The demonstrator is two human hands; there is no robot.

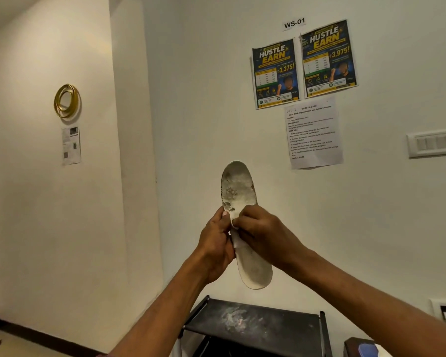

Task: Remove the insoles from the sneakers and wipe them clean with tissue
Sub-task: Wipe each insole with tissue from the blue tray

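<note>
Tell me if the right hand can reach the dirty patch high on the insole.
Probably yes. The right hand holds the tissue against the insole just below the dirty patch, nothing covers it, and the left hand grips the insole lower down.

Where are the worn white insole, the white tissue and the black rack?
worn white insole [238, 185]: head view, stained upper part.
white tissue [236, 240]: head view, visible lower strip.
black rack [281, 331]: head view, dusty top shelf.
</note>
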